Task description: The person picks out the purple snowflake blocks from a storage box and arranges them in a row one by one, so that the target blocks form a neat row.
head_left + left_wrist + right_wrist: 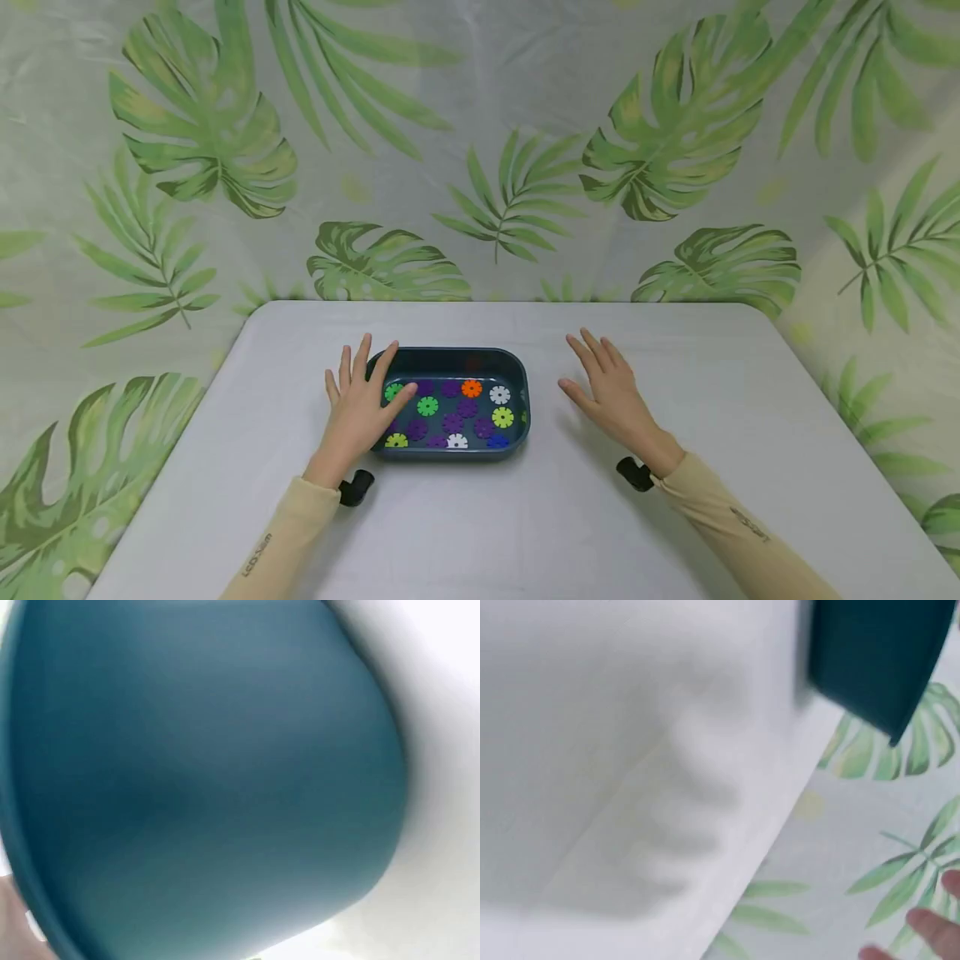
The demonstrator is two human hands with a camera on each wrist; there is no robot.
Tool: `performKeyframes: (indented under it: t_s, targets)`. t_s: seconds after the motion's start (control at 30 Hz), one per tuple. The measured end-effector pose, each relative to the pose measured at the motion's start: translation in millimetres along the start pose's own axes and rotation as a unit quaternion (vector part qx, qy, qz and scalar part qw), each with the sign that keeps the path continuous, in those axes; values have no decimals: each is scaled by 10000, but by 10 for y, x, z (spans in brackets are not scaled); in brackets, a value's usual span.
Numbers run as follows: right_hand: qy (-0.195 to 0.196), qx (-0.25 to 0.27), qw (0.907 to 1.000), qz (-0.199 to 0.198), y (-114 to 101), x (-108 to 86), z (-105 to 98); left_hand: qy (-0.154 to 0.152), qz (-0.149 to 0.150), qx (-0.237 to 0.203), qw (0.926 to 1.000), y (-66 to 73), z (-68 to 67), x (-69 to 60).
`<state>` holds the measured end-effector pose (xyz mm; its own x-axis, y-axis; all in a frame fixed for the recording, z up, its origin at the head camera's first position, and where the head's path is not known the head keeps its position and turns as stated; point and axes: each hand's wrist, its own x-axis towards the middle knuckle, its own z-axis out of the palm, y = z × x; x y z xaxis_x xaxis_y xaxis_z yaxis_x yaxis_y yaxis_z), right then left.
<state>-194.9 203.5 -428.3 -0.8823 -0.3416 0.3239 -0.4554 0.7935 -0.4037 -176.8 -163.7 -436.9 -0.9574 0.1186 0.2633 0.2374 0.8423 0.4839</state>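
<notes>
A dark teal tray (450,455) stands on the table and holds several snowflake-shaped plastic discs. Among them are an orange disc (471,388), a white disc (499,395), a yellow-green disc (502,417), a green disc (427,406), a blue disc (498,441) and several purple ones. My left hand (360,412) is at the tray's left end, fingers spread, thumb and index over its inside; whether it touches the rim I cannot tell. The tray's outer wall (210,765) fills most of the left wrist view. Right of the tray, my right hand (615,400) hovers with extended fingers, holding nothing.
A white cloth covers the table (480,533). Behind it hangs a pale curtain (517,275) with green leaf prints. A black wrist device (356,487) sits below the left wrist, and another black device (635,473) below the right one.
</notes>
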Motion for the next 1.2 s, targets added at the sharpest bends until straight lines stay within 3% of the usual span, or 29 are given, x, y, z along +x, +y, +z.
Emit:
performKeyframes:
  t_s: [0.07,0.13,0.23,0.33,0.47,0.53,0.63,0.73,0.97,1.2]
  targets:
    - [-39,629,9977,-255,-81,61,24,63,-36,-630,9980,-47,-41,1]
    - [-122,1286,9908,-402,-182,121,48,145,-116,-1311,9912,-107,-77,0]
    - [-438,2195,9738,-396,-350,211,90,169,-384,-2331,9716,-211,-111,-15]
    - [-1038,3028,9473,-99,-512,289,136,-37,-727,-3317,9406,-324,-113,-43]
    - [-1947,3877,9008,171,-674,387,246,-518,-1019,-4501,8856,-446,-82,-86]
    - [-2306,4132,8808,181,-746,432,318,-728,-1135,-4882,8623,-487,-57,-109]
    - [-2673,4173,8682,257,-851,488,438,-911,-1355,-5202,8383,-539,-16,-142]
    - [-2942,4106,8613,542,-929,520,552,-975,-1480,-5313,8284,-579,19,-161]
    - [-3252,3954,8509,1177,-991,517,740,-998,-1428,-5337,8275,-618,58,-166]
    - [-3219,3762,8596,1263,-1001,526,849,-980,-1474,-5348,8262,-627,72,-171]
